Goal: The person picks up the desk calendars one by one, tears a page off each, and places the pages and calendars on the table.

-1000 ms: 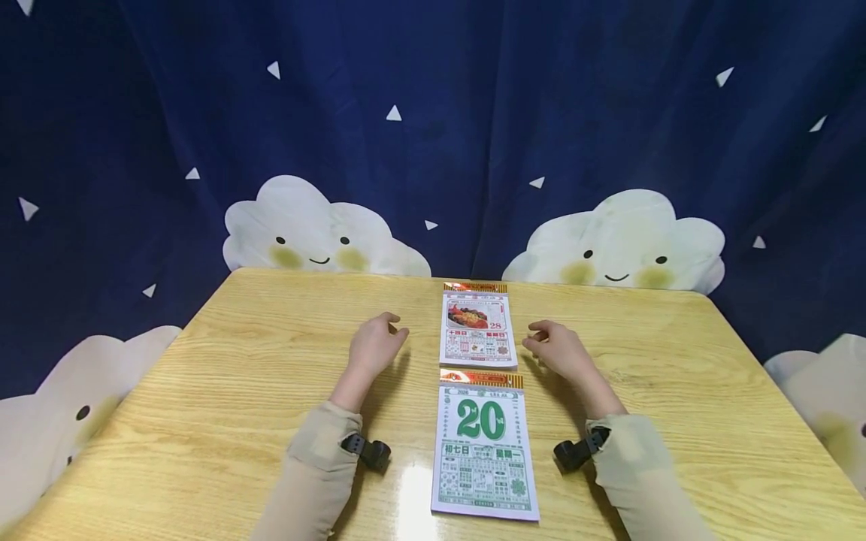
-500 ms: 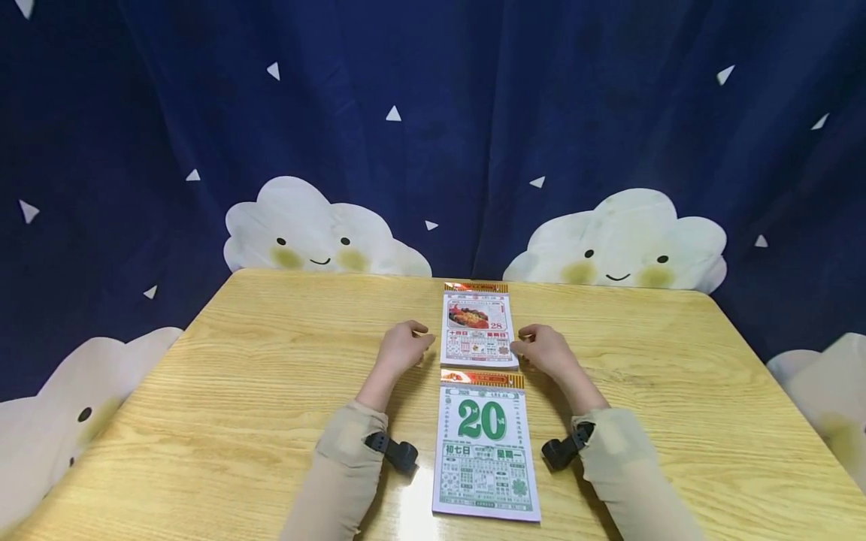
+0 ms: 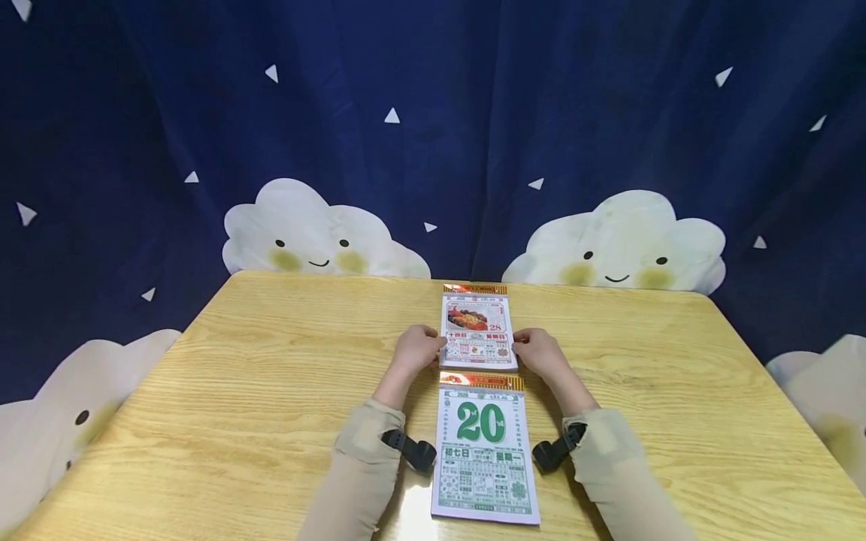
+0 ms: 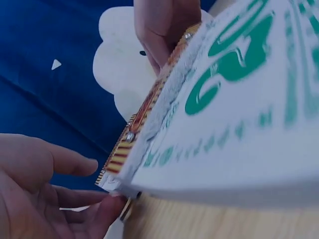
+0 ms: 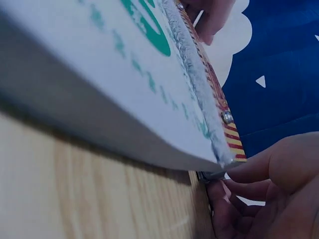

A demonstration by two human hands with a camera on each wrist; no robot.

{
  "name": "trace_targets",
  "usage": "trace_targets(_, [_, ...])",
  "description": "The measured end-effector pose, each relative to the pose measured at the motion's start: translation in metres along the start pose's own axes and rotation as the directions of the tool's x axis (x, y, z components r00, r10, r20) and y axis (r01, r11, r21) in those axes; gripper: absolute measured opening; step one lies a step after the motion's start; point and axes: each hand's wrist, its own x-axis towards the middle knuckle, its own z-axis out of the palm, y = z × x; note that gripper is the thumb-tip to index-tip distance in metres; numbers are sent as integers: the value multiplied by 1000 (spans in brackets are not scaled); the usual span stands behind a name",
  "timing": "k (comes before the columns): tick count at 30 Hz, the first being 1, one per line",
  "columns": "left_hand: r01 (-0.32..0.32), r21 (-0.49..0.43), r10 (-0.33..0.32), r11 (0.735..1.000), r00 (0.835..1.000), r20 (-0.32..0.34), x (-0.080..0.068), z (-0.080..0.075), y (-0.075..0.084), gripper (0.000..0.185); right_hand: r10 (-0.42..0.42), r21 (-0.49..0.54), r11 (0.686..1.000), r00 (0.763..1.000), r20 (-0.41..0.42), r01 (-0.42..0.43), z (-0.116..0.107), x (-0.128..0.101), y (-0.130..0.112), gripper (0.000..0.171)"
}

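Wooden table [image 3: 237, 391] before a navy cloud curtain [image 3: 609, 113]. Both hands grasp the far tear-off calendar [image 3: 477, 330] (showing 28): left hand [image 3: 419, 349] at its 9 o'clock edge, right hand [image 3: 537, 353] at 3 o'clock. Another calendar [image 3: 483, 451] lies at its 6 o'clock.

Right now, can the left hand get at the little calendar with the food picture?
Yes, it looks so. The left hand is already at the left edge of the far calendar, fingers against its side, with nothing between them.

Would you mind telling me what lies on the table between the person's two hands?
The far calendar pad, showing 28, lies between the left hand and the right hand; their fingers meet its side edges. The head view shows this.
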Motion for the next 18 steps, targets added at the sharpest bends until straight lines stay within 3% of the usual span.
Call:
trace_targets(6, [23,67,-19,998,998,-52,2,8,2,30,41,143,989,999,-4,-40,2,0,0,37])
trace_targets(11, [12,93,-1,996,993,-117,2,12,1,28,99,277,957,995,-19,-90,4,-1,-2,36])
trace_targets(18, [32,-131,-51,991,989,-142,5,15,-3,30,144,370,921,989,-43,-119,3,-3,-6,35])
